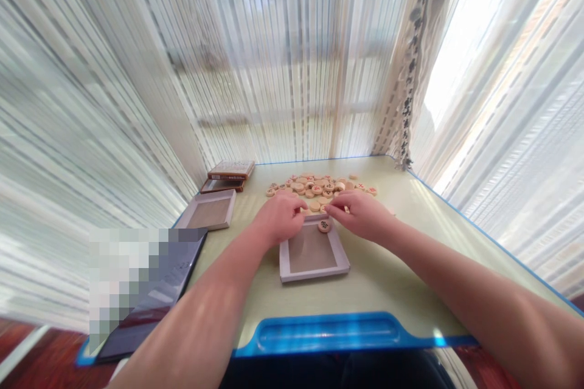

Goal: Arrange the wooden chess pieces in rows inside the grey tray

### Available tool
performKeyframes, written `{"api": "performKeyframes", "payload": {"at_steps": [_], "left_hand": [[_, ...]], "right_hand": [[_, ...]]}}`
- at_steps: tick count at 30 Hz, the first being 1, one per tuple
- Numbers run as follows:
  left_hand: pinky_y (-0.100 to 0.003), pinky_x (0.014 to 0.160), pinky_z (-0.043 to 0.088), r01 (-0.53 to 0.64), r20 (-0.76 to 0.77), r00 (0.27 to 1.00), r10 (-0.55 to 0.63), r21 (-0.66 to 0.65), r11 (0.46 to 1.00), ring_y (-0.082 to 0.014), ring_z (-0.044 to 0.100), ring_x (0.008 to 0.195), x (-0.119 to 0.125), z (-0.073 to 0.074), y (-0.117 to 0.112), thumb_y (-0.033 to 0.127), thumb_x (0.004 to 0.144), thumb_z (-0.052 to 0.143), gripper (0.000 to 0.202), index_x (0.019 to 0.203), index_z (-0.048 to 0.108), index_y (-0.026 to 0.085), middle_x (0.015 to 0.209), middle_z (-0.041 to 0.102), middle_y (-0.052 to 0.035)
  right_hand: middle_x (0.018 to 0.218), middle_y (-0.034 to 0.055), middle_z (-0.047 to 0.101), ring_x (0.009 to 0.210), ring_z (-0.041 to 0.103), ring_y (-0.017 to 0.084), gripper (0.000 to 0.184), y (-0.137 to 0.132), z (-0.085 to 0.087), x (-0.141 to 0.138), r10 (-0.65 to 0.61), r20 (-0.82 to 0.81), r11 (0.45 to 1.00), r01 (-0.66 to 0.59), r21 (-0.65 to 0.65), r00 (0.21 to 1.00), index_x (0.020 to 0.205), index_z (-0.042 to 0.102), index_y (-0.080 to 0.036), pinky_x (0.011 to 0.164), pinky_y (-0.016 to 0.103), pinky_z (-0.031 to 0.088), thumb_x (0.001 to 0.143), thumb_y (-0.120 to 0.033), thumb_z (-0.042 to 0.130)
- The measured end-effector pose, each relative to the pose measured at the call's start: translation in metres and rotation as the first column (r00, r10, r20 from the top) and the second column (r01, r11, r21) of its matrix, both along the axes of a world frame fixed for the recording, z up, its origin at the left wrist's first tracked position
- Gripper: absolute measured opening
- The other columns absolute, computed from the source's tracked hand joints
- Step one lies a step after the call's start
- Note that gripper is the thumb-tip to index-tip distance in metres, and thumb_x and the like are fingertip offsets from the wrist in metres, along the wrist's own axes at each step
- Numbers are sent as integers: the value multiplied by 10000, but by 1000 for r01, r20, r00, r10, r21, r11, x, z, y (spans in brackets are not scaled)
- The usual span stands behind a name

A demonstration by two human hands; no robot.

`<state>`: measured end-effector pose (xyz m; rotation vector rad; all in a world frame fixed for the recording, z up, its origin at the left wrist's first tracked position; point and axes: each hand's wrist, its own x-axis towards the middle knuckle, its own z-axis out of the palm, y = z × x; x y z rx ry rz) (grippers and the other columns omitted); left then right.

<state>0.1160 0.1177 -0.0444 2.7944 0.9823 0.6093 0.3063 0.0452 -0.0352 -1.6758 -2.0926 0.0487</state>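
A shallow grey box tray (314,272) lies in the middle of the table, with one round wooden game piece (324,226) in its far right corner. Beyond it is a loose heap of several round wooden pieces (319,185) with red and dark markings. My left hand (279,217) rests at the tray's far left edge, fingers curled over pieces there. My right hand (360,213) is at the far right edge, fingertips pinched together near the pieces. What each hand holds is hidden.
A second grey tray (210,213) lies to the left, with two stacked brown boxes (230,173) behind it. A dark flat case (159,292) sits at the near left. The table has a blue rim (328,331); striped curtains surround it.
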Motion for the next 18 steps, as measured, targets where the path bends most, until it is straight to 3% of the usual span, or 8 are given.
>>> {"api": "performKeyframes", "payload": {"at_steps": [7, 13, 16, 18], "left_hand": [[-380, 954, 378, -39, 88, 995, 34, 52, 998, -216, 500, 1039, 4, -1, 3, 250, 843, 355, 371, 1083, 632, 192, 1073, 618, -53], [-344, 1018, 332, 34, 33, 999, -34, 16, 999, -195, 471, 1125, 7, -2, -2, 336, 870, 349, 387, 1101, 618, 182, 1160, 593, -44], [-338, 1033, 313, 11, 5, 1000, -11, 6, 1000, -200, 450, 1157, 8, -3, 0, 371, 877, 321, 419, 1114, 609, 183, 1191, 573, -49], [-360, 1067, 256, -42, -27, 999, 42, -24, 999, -217, 364, 1245, 9, -4, 5, 409, 883, 283, 465, 1182, 563, 189, 1299, 491, -51]], "right_hand": [[1082, 86, 599, 1015, 519, 219, 331, 24, -12, 36, -235, -34, 957, 237, 166, 971, 1102, 591, -187, 872, 337, 389, 873, -269, 367], [1138, 74, 591, 1080, 488, 216, 324, 31, -25, 40, -145, 138, 989, 141, 41, 980, 1060, 619, -191, 972, 353, 332, 865, -273, 373], [1116, 78, 587, 1068, 488, 216, 319, 29, -26, 34, -163, 149, 986, 157, 54, 975, 1056, 613, -200, 960, 356, 342, 864, -317, 386], [1129, 85, 571, 1066, 483, 223, 331, 28, -25, 32, -177, 150, 984, 172, 51, 973, 1100, 588, -205, 944, 361, 352, 858, -330, 399]]}}
